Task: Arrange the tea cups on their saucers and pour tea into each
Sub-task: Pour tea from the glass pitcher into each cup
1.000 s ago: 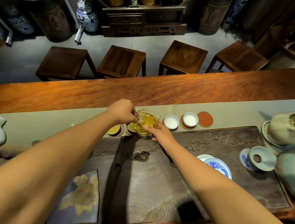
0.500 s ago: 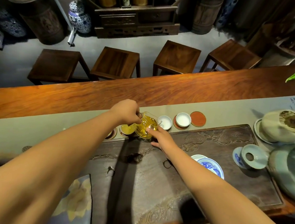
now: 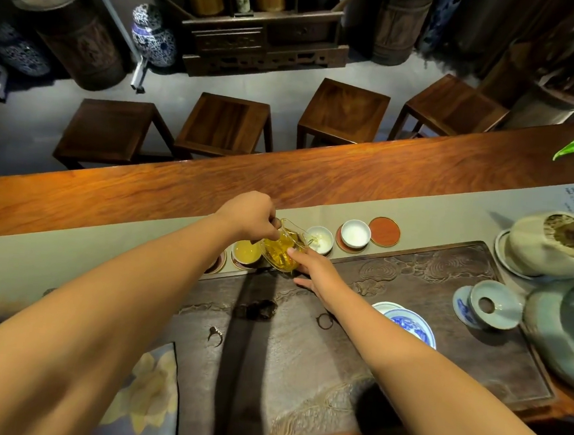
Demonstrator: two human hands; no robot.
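Note:
A glass pitcher (image 3: 281, 251) of golden tea is tilted to the right, its spout over a white cup (image 3: 319, 239). My left hand (image 3: 249, 216) grips its handle; my right hand (image 3: 312, 267) steadies its lower side with the fingertips. Left of the pitcher a cup (image 3: 247, 252) holds yellow tea on a saucer. Another saucer edge (image 3: 219, 263) shows further left, its cup hidden by my arm. To the right an unfilled white cup (image 3: 355, 233) sits on a red saucer, and a bare red saucer (image 3: 384, 231) lies beside it.
The cups line the far edge of a carved dark tea tray (image 3: 427, 286). On the tray stand a blue-and-white bowl (image 3: 409, 326) and a celadon strainer (image 3: 493, 304). A potted plant (image 3: 548, 243) and large grey vessel (image 3: 565, 328) are at right, a patterned cloth (image 3: 147, 398) near left.
The pitcher has shifted right from the filled cup and now tips toward the following white cup; both hands moved with it.

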